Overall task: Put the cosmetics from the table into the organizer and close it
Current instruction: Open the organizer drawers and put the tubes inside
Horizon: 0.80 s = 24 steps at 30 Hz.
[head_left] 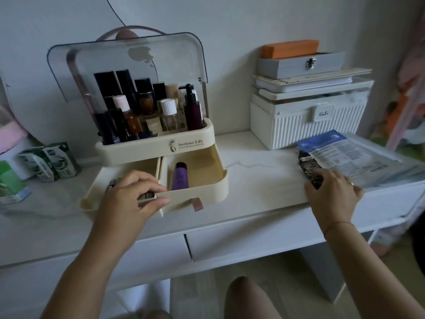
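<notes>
A cream organizer (128, 153) stands on the white table (257, 180), its clear lid (124, 58) raised over several bottles. Both lower drawers are pulled out. A purple tube (180, 176) lies in the right drawer (207, 192). My left hand (131, 194) hovers over the left drawer (92, 196), fingers curled on a small dark cosmetic (148, 195) at the divider; a slim item (112, 183) pokes out behind the knuckles. My right hand (333, 194) closes on a dark patterned tube (309, 165) lying on the table to the right.
Printed leaflets (349, 153) lie under and beside the dark tube. A white ribbed box (308, 125) stacked with a grey case and orange box stands behind. Green cartons (50, 162) sit left of the organizer. Table drawers lie below the front edge.
</notes>
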Motion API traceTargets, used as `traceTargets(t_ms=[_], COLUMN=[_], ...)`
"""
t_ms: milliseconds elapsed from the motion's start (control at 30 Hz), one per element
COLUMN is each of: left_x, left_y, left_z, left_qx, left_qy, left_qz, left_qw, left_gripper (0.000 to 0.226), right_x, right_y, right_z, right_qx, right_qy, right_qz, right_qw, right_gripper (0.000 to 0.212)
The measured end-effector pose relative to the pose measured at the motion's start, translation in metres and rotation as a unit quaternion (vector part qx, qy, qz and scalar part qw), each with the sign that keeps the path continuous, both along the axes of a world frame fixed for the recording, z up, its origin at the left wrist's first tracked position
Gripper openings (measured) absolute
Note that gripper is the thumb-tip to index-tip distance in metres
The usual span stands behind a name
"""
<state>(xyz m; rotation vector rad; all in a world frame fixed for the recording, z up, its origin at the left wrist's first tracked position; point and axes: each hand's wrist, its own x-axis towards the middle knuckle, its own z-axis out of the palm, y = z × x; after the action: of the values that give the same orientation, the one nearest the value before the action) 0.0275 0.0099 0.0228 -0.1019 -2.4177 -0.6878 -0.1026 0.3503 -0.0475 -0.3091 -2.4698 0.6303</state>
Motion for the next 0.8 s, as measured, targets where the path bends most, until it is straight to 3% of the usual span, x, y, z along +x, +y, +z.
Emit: traceTargets(t_ms=[167,467,633,800], left_x=[-0.002,0.002,0.005,0.003], left_y=[0.001,-0.003,-0.003,-0.002], left_z=[-0.001,0.005,0.003,0.000], left_qx=[0.009,-0.006,-0.003,0.010], left_qy=[0.026,-0.013,-0.004,0.026], left_qz=[-0.003,-0.017,-0.025,-0.029], left_qw=[1.000,1.000,1.000,0.999], left_gripper=[0.010,0.016,0.021,0.019], right_x=[0.008,0.028,0.030,0.052], right_y=[-0.013,-0.042,-0.052,-0.076], right_z=[-0.001,-0.001,-0.002,0.038], right_qx=[-0.013,-0.146,-0.148,-0.178], right_qy=[0.011,0.149,0.115,0.269], right_qz=[0.017,0.090,0.167,0.200], right_qw=[1.000,0.974,0.968,0.925], right_gripper=[0.029,0.022,0.031,0.023])
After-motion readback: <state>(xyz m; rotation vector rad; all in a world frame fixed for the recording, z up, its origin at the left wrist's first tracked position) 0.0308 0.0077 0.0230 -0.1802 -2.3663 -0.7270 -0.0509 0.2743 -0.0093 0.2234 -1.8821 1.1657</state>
